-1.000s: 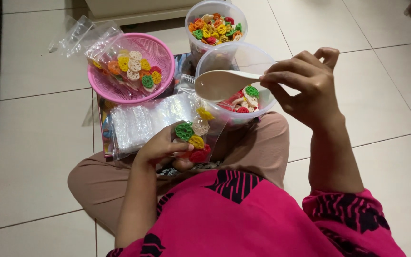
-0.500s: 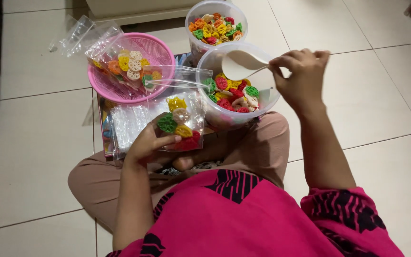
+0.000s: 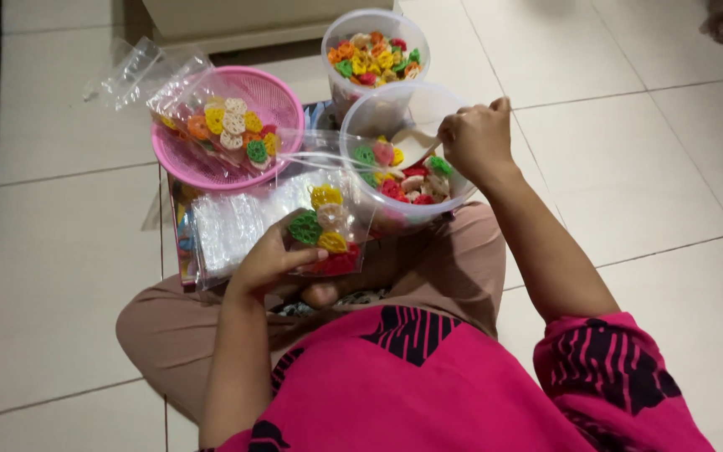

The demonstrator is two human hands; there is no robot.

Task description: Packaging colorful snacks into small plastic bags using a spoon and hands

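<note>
Right hand (image 3: 472, 138), clenched on white spoon (image 3: 416, 147), has dipped into near tub (image 3: 361, 117) among crackers (image 3: 403, 177); left hand (image 3: 271, 261) still grips part-filled bag (image 3: 328, 226), mouth open beside tub: another scoop underway

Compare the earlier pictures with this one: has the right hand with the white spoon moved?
Yes. The right hand has dropped, lowering the white spoon from above the rim into the near clear tub, down among the coloured crackers.

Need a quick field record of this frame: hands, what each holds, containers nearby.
left hand: holds small clear bag partly filled with coloured crackers
right hand: grip on white spoon, dipped into near tub
near tub: clear, crackers at bottom
far tub: clear, holds crackers
pink basket: holds filled bags
empty bags: stack on lap
</note>
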